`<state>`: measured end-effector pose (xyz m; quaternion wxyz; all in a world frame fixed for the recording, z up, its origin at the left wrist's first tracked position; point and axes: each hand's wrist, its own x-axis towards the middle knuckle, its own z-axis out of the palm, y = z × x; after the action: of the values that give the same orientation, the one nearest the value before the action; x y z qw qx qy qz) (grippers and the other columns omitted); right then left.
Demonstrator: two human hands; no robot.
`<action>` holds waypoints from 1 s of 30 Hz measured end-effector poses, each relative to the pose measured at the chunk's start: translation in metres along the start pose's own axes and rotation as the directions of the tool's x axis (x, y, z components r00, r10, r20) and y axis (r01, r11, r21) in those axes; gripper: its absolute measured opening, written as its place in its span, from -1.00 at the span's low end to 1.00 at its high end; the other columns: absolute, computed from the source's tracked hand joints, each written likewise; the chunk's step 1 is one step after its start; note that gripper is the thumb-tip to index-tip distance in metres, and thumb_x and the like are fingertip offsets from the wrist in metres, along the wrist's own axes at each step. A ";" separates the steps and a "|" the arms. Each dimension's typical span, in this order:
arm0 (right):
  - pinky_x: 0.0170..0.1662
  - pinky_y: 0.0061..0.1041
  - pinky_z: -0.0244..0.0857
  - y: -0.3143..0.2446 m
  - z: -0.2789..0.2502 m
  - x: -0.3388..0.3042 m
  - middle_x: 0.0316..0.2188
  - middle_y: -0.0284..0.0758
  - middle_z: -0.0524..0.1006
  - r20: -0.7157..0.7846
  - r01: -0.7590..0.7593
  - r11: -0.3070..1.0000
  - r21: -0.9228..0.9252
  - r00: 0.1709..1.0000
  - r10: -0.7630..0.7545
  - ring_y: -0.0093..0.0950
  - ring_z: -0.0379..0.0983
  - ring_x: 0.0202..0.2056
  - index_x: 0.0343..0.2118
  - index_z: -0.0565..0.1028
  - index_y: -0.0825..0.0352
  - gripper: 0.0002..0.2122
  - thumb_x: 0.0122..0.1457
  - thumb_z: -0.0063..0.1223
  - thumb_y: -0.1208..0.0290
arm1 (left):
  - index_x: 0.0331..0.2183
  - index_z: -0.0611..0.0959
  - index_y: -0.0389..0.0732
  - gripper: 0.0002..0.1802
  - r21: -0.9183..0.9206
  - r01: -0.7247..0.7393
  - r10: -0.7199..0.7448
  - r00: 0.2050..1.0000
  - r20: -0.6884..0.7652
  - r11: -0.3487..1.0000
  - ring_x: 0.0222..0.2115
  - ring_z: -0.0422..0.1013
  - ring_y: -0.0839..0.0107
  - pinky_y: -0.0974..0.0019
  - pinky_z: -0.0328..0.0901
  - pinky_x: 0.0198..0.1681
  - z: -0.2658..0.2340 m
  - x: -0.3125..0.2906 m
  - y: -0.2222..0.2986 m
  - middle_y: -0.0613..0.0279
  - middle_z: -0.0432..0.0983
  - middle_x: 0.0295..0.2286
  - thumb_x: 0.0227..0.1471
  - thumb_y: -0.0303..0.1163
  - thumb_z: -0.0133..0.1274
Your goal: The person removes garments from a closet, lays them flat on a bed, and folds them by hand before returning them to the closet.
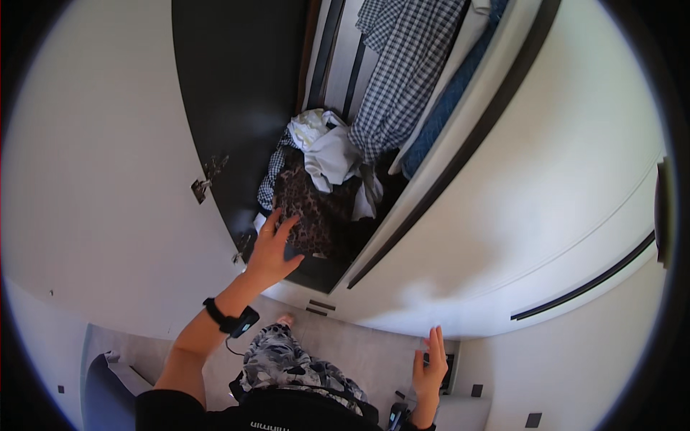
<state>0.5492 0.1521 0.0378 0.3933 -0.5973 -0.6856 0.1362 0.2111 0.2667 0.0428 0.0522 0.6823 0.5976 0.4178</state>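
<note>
My left hand reaches toward the open wardrobe, its fingers apart and nothing in them. Just beyond the fingertips, a leopard-print garment lies in a heap on the wardrobe floor; whether the fingers touch it I cannot tell. On top of that heap rests a crumpled white garment. A checked cloth shows along the heap's left side. My right hand is held low at the right, away from the clothes, with fingers stretched out and empty.
A black-and-white checked garment and a blue denim one hang inside on the right. The white left door stands open, its metal hinge exposed. A white door panel with dark edging covers the right. A grey item stands lower left.
</note>
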 end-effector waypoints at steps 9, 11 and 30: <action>-0.46 -0.68 0.21 -0.006 0.001 0.002 -0.14 -0.21 0.31 -0.141 -0.015 0.967 -0.256 0.990 -0.022 -0.47 0.30 -0.47 -0.05 0.22 0.31 -0.61 -0.01 -0.12 0.57 | 0.00 0.07 0.14 0.04 0.070 0.067 -0.071 0.996 0.056 0.995 -0.02 -0.14 -0.14 -0.08 -0.02 -0.07 0.105 0.142 -0.094 -0.18 -0.20 -0.01 -0.59 -0.19 0.27; -0.47 -0.69 0.20 0.000 0.012 0.003 -0.23 -0.20 0.37 -0.140 0.000 0.944 -0.330 0.989 -0.049 -0.56 0.29 -0.50 -0.10 0.27 0.34 -0.62 -0.07 -0.08 0.62 | 0.02 -0.01 0.16 0.11 0.131 0.299 -0.319 0.931 0.179 0.945 0.01 -0.25 -0.18 -0.28 -0.05 -0.14 0.116 0.180 -0.098 -0.18 -0.33 0.01 -0.60 -0.13 0.27; -0.18 -0.41 0.19 -0.064 0.189 0.111 -0.05 -0.07 0.17 0.865 0.001 0.995 0.098 0.494 -0.085 -0.19 0.32 -0.25 -0.08 0.23 0.34 -0.61 -0.05 -0.13 0.48 | -0.09 0.26 0.11 -0.16 0.426 0.341 -0.510 0.767 0.389 0.838 -0.03 -0.14 -0.14 -0.11 0.17 -0.21 0.176 0.337 -0.175 0.07 -0.37 0.05 -0.56 -0.14 0.22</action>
<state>0.3738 0.2925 -0.0018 0.0237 -0.4135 -0.7987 0.4364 0.1662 0.6810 0.0006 0.1808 0.6078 0.7665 0.1022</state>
